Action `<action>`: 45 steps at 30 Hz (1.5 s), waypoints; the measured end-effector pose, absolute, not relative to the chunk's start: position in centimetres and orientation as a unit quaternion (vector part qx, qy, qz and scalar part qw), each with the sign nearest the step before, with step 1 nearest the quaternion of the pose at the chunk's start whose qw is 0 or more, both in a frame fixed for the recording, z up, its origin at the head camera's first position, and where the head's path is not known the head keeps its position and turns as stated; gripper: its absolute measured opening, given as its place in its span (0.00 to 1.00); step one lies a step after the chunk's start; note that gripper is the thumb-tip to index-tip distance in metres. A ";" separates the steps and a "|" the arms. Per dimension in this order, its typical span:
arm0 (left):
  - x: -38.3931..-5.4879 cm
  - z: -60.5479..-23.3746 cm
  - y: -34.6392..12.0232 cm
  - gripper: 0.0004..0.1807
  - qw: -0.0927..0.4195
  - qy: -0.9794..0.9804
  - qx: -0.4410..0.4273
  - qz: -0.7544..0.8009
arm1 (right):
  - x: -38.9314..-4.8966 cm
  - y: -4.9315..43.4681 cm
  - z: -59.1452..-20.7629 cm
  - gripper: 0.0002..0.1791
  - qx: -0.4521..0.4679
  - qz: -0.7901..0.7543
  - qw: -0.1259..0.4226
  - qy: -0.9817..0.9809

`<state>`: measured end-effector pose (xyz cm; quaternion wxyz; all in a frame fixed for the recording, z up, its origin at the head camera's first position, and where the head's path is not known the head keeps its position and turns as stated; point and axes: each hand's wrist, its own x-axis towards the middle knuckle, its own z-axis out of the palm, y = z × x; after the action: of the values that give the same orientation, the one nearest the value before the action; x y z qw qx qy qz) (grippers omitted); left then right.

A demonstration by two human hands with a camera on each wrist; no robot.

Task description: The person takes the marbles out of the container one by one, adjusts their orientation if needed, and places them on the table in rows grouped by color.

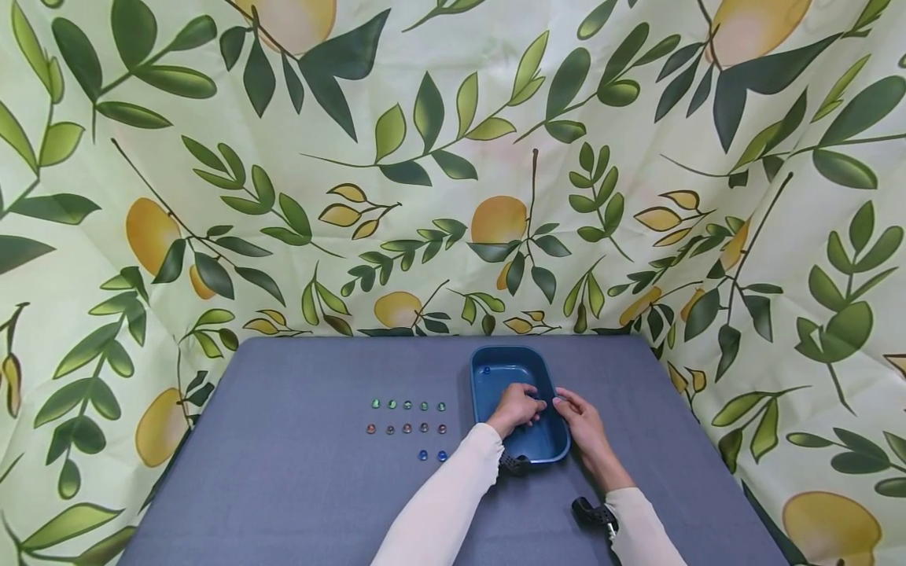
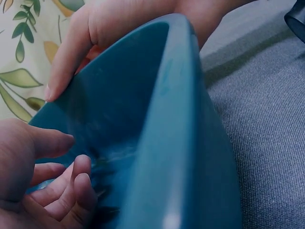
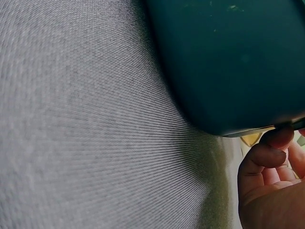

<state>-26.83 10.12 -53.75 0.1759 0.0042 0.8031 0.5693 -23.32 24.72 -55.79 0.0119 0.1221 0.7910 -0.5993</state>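
A deep blue plastic bin stands on the cloth-covered table, right of centre. My left hand reaches down inside it with fingers loosely bent. In the left wrist view, the thumb stays apart from the fingertips, and nothing shows between them. My right hand holds the bin's right rim; in the right wrist view its thumb and bent fingers are at the edge. One small blue marble lies in the bin's far left corner. The left hand hides part of the bin's floor.
Left of the bin lie rows of glass marbles: several green, several reddish, and two blue, one being the blue marble. The grey cloth covers the table. A leaf-and-fruit patterned curtain hangs behind and at both sides.
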 end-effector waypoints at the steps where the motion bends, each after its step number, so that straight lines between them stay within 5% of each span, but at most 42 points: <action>1: -26.9 -53.8 10.1 0.20 0.177 0.803 0.002 0.569 | -23.3 24.7 -55.8 0.25 0.122 -0.599 0.011 0.791; 20: -27.0 -54.3 10.6 0.02 0.167 0.815 0.012 0.555 | -23.2 24.6 -55.4 0.25 0.123 -0.602 0.010 0.789; 28: -26.8 -54.6 10.7 0.04 0.126 0.852 0.037 0.507 | -23.3 24.4 -55.4 0.25 0.125 -0.603 0.012 0.787; 45: -26.3 -54.0 10.4 0.06 0.138 0.813 0.000 0.566 | -23.1 24.6 -55.8 0.25 0.129 -0.609 0.014 0.782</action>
<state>-26.33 10.38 -53.97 0.1376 0.0001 0.8130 0.5658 -23.06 24.58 -55.80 0.0142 0.1293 0.7824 -0.6090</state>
